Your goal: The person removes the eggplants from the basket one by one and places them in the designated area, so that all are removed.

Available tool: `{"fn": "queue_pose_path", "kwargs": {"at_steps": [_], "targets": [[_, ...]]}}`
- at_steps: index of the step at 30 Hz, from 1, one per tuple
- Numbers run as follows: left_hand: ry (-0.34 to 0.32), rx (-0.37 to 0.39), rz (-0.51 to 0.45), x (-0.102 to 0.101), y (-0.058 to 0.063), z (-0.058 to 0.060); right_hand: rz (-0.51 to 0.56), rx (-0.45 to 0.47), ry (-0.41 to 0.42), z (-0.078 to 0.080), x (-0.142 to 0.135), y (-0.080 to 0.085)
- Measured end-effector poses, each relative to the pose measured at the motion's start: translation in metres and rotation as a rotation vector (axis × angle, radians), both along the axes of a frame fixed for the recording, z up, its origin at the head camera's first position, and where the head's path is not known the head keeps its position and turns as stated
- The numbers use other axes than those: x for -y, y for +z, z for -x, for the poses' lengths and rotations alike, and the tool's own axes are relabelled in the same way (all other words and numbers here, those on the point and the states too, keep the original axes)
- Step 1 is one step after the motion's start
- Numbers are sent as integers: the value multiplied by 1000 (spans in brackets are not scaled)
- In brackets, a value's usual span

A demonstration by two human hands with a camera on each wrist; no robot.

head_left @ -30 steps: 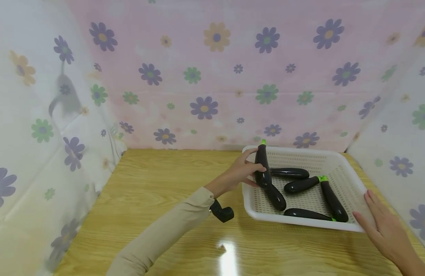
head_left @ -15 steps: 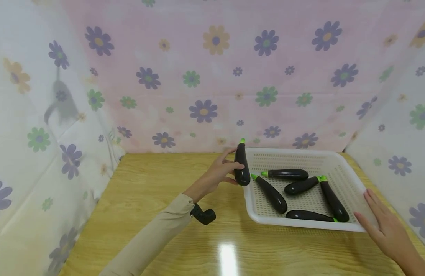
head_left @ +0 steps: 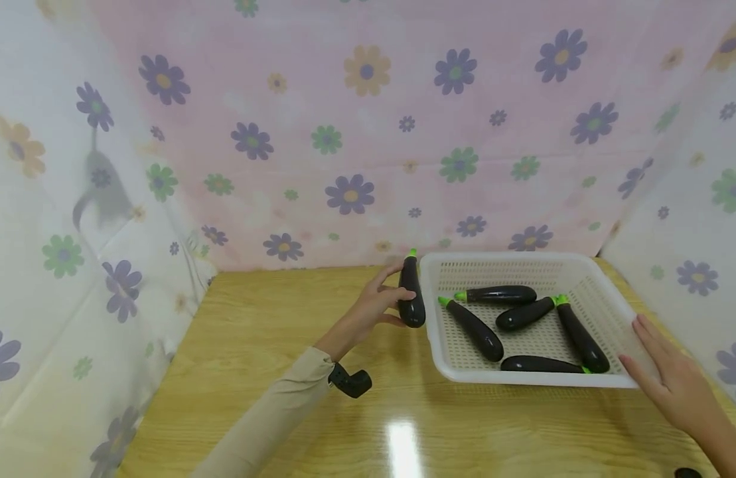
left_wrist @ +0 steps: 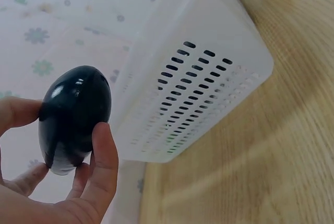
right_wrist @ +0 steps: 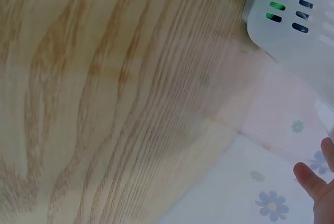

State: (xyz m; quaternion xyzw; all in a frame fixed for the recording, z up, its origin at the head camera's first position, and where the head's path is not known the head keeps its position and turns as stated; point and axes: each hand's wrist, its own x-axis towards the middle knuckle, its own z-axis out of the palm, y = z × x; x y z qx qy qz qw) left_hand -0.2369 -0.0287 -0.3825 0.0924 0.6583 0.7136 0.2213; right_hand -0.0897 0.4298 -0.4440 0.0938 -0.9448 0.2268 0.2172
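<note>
My left hand (head_left: 373, 302) grips a dark, glossy eggplant (head_left: 411, 292) with a green stem, just outside the left wall of a white plastic basket (head_left: 435, 345). In the left wrist view the fingers and thumb curl round this eggplant (left_wrist: 78, 109), its rounded end toward the camera. Several more eggplants lie in the basket, among them one slanting along the left (head_left: 474, 332) and one near the back (head_left: 502, 294). At the basket's right rim rests my right hand (head_left: 681, 382), fingers straight. Only its fingertips (right_wrist: 310, 179) show in the right wrist view.
The basket, with slotted walls, stands on a wood-grain table (head_left: 272, 332). Flower-printed cloth (head_left: 350, 133) rises behind the table and along both sides. A black wrist strap device (head_left: 351, 382) sits on the left wrist.
My left hand has lifted the eggplant leftward from over the basket, then lowered it slightly beside the basket's left wall. The right hand has stayed at the right rim.
</note>
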Motion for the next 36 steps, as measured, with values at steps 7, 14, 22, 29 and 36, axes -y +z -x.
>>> {"fn": "queue_pose_path", "kwargs": {"at_steps": [7, 14, 22, 29, 36], "targets": [[39, 21, -1, 1, -4, -3, 3, 37, 4, 2, -3, 2], [55, -8, 14, 7, -10, -6, 30, 36, 25, 5, -2, 1], [65, 2, 60, 4, -26, -7, 18, 49, -11, 0, 0, 5], [82, -14, 108, 4, -31, -12, 27, 70, -37, -3, 4, 4], [83, -3, 128, 8, -29, -18, 35, 12, 2, -1, -1, 3]]}}
